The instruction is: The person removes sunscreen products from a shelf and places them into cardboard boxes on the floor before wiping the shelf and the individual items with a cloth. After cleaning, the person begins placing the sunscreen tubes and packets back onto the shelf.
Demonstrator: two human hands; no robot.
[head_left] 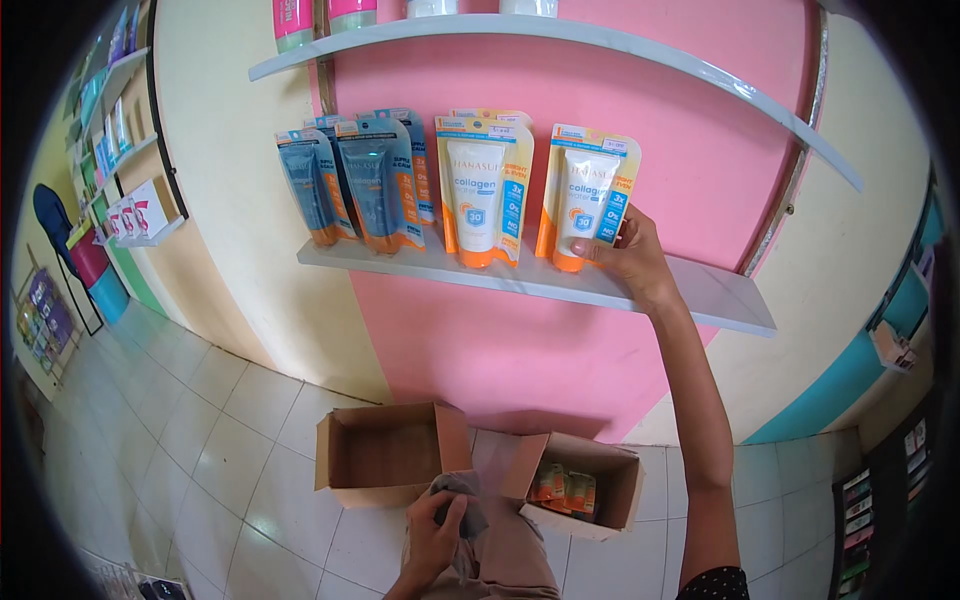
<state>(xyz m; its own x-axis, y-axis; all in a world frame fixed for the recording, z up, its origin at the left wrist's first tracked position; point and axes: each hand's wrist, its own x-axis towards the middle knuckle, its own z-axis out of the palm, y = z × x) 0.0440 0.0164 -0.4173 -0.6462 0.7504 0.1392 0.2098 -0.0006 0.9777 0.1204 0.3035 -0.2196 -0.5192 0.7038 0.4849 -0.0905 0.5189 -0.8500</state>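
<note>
At the right part of the middle shelf, my right hand (635, 262) grips a white sunscreen tube in a yellow and orange blister pack (590, 195), thumb across its lower front. The pack stands upright at shelf level; my fingers behind it are hidden. To its left stands a matching sunscreen pack (478, 195), with another partly hidden behind. Several blue tube packs (375, 190) fill the shelf's left end. Down near my lap, my left hand (435, 530) is closed around a dark grey cloth (463, 508).
The grey shelf (560, 284) runs along a pink wall, below a higher shelf (560, 32) with more tubes. On the tiled floor, an open cardboard box (385, 495) sits left of my legs. Another box (622, 480) to the right holds several small packs (568, 490).
</note>
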